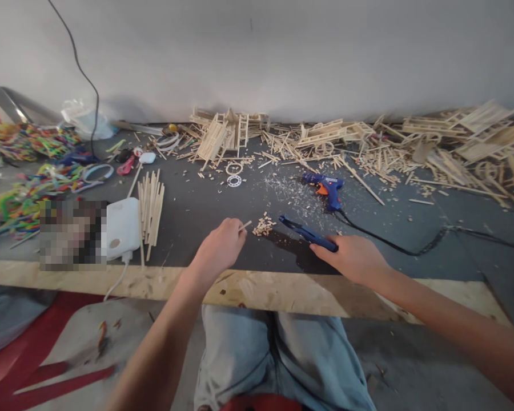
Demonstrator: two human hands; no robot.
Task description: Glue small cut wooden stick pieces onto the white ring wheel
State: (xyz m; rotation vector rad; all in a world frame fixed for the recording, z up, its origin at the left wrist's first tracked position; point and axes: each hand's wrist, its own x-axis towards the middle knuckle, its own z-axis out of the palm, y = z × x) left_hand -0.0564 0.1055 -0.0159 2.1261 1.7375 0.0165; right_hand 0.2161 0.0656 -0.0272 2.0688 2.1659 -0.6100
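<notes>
A pale wall backs a dark desk (pixel 205 211) with a raw chipboard front edge, strewn with wood scraps. The left hand (pixel 220 248) is clenched around a short wooden stick (pixel 245 225), whose tip pokes out between the fingertips just above the desk. The right hand (pixel 353 257) grips the handle of a blue tool (pixel 306 233), seemingly a cutter, its nose pointing toward the stick but apart from it. Between them lies a small heap of cut bits (pixel 263 225).

Farther out a blue glue gun (pixel 328 188) stands on the desk, its black cord (pixel 411 248) trailing right just behind the right hand. A bundle of long sticks (pixel 149 205) lies to the left beside a white device (pixel 122 228), with coloured pipe cleaners (pixel 21 171) beyond and stick-built frames (pixel 223 134) along the wall.

The stick is so short that the fingertips sit close to any cut, so a slip could nick them. A sweeping wrist could snag the cord and tip the gun.
</notes>
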